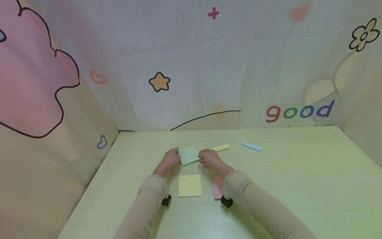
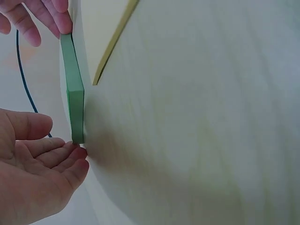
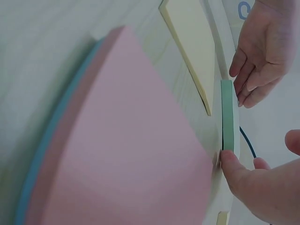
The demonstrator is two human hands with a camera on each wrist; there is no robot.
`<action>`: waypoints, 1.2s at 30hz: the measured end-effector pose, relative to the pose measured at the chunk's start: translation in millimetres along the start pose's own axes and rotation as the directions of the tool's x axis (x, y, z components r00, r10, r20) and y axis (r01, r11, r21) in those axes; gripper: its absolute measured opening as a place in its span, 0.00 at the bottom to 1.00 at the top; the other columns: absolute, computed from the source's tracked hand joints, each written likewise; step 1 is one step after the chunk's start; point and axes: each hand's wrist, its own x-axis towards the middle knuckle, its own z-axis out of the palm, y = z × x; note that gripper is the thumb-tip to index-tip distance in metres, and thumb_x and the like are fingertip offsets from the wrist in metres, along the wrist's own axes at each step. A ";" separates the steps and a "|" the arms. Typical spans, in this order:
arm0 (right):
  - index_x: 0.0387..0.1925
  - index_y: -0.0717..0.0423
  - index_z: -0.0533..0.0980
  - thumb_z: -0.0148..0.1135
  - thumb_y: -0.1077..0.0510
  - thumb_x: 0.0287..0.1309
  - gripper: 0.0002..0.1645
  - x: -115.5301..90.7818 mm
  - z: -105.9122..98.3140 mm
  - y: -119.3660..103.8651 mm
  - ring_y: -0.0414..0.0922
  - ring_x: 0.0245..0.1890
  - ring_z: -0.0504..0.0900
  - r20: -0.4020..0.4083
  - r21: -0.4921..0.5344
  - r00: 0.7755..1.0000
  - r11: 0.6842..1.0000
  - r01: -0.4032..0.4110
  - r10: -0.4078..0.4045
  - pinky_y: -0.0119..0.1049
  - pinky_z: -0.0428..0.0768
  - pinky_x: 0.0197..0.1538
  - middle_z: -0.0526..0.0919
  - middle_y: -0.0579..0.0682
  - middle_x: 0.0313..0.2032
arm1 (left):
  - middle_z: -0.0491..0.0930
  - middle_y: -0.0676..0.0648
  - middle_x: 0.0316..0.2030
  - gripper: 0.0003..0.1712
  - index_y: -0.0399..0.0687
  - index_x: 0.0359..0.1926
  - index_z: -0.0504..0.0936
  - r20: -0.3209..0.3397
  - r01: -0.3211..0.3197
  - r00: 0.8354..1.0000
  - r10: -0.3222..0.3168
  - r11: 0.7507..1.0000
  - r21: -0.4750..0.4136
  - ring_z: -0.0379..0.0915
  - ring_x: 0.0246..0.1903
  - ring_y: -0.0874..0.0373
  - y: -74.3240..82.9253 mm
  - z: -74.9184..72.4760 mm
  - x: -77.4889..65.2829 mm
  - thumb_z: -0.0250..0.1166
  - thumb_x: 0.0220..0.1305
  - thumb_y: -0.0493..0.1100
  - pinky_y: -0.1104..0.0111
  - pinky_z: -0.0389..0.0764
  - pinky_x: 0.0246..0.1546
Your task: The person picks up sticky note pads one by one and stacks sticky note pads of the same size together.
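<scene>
A square green sticky-note pad (image 1: 189,155) lies slightly turned between both hands, close over the table. My left hand (image 1: 171,158) is at its left edge; in the left wrist view the fingertips (image 2: 78,152) touch the pad's end while the thumb stands apart. On the opposite side, my right hand (image 1: 210,158) has a fingertip (image 3: 228,158) against the pad's corner, its thumb away from it. Nearer to me lies a square yellow pad (image 1: 189,186). A pink pad (image 1: 217,187) beside it, partly hidden by the right sleeve, shows a blue layer (image 3: 35,173) beneath.
Behind the right hand lies a narrow yellow strip pad (image 1: 221,148), its left end hidden. Further right is a narrow light-blue strip pad (image 1: 251,146). A printed cloth (image 1: 191,83) hangs behind the pale table (image 1: 298,186), along its back edge.
</scene>
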 end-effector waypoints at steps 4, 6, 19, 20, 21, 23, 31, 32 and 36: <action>0.55 0.67 0.63 0.47 0.61 0.57 0.23 -0.6 -1.0 0.2 0.50 0.47 0.71 0.016 0.024 1.000 1.000 -0.004 0.004 0.38 0.71 0.51 0.69 0.60 0.52 | 0.65 0.44 0.26 0.03 0.38 0.25 0.63 -0.021 -0.027 0.999 0.028 0.999 0.044 0.62 0.28 0.54 -0.2 -1.1 -1.5 0.43 0.52 0.31 0.69 0.64 0.29; 0.55 0.67 0.62 0.48 0.62 0.57 0.24 -0.9 -1.3 0.4 0.52 0.50 0.70 0.025 0.031 1.000 1.000 -0.004 0.003 0.40 0.70 0.53 0.67 0.60 0.53 | 0.58 0.47 0.22 0.08 0.44 0.20 0.56 -0.021 -0.027 0.999 0.029 0.998 0.061 0.54 0.23 0.56 -0.2 -1.9 -3.0 0.44 0.51 0.31 0.71 0.57 0.23; 0.55 0.68 0.63 0.48 0.62 0.56 0.25 -2.4 -0.3 -0.3 0.53 0.51 0.69 0.036 0.007 0.999 1.000 0.009 -0.009 0.41 0.70 0.54 0.68 0.60 0.53 | 0.61 0.48 0.21 0.05 0.41 0.22 0.63 0.008 0.031 0.999 -0.033 0.990 0.137 0.58 0.23 0.56 1.2 0.0 -10.1 0.47 0.52 0.32 0.70 0.61 0.22; 0.55 0.67 0.63 0.48 0.62 0.56 0.24 -2.1 -0.2 -0.4 0.51 0.50 0.70 0.031 0.005 0.999 1.000 0.008 -0.009 0.40 0.70 0.53 0.69 0.60 0.52 | 0.61 0.47 0.21 0.05 0.41 0.23 0.64 0.011 0.038 0.999 -0.040 0.988 0.147 0.58 0.22 0.56 -0.2 1.0 -8.0 0.47 0.52 0.32 0.69 0.61 0.22; 0.55 0.67 0.64 0.48 0.62 0.56 0.24 -1.6 -0.1 -0.3 0.50 0.48 0.71 0.027 0.003 1.000 1.000 0.008 -0.009 0.40 0.71 0.52 0.70 0.58 0.50 | 0.62 0.47 0.21 0.03 0.40 0.24 0.65 0.014 0.039 0.999 -0.042 0.987 0.156 0.59 0.23 0.56 -2.3 2.2 -5.7 0.47 0.52 0.32 0.69 0.62 0.22; 0.55 0.67 0.64 0.49 0.62 0.56 0.25 -0.9 0.0 -0.1 0.48 0.45 0.71 0.025 0.000 1.000 1.000 0.008 -0.008 0.38 0.71 0.50 0.70 0.56 0.47 | 0.62 0.47 0.21 0.03 0.38 0.26 0.67 0.013 0.004 1.000 -0.007 0.985 0.170 0.59 0.22 0.56 -14.3 7.0 4.1 0.46 0.52 0.33 0.69 0.62 0.21; 0.57 0.66 0.63 0.50 0.61 0.55 0.27 -0.2 -0.9 0.3 0.44 0.41 0.70 0.033 -0.014 0.999 1.000 0.008 -0.007 0.35 0.72 0.45 0.71 0.54 0.46 | 0.63 0.47 0.21 0.06 0.36 0.30 0.70 0.020 0.062 0.998 -0.068 0.978 0.200 0.58 0.20 0.57 3.6 3.2 -17.3 0.46 0.53 0.33 0.70 0.61 0.20; 0.57 0.66 0.62 0.50 0.61 0.55 0.27 -0.6 -0.9 0.2 0.44 0.42 0.70 0.034 -0.015 0.999 1.000 0.008 -0.008 0.35 0.72 0.46 0.70 0.55 0.47 | 0.62 0.48 0.20 0.06 0.36 0.31 0.70 0.022 0.060 0.998 -0.066 0.976 0.207 0.57 0.20 0.57 6.1 2.2 -20.7 0.46 0.53 0.33 0.71 0.60 0.20; 0.58 0.66 0.61 0.49 0.61 0.56 0.28 -1.6 -0.8 0.4 0.46 0.44 0.70 0.045 -0.020 0.999 1.000 0.014 -0.013 0.37 0.72 0.48 0.69 0.59 0.52 | 0.61 0.49 0.20 0.11 0.34 0.37 0.72 0.033 0.032 0.999 -0.041 0.971 0.238 0.56 0.20 0.59 10.3 0.1 -29.7 0.46 0.55 0.34 0.73 0.59 0.20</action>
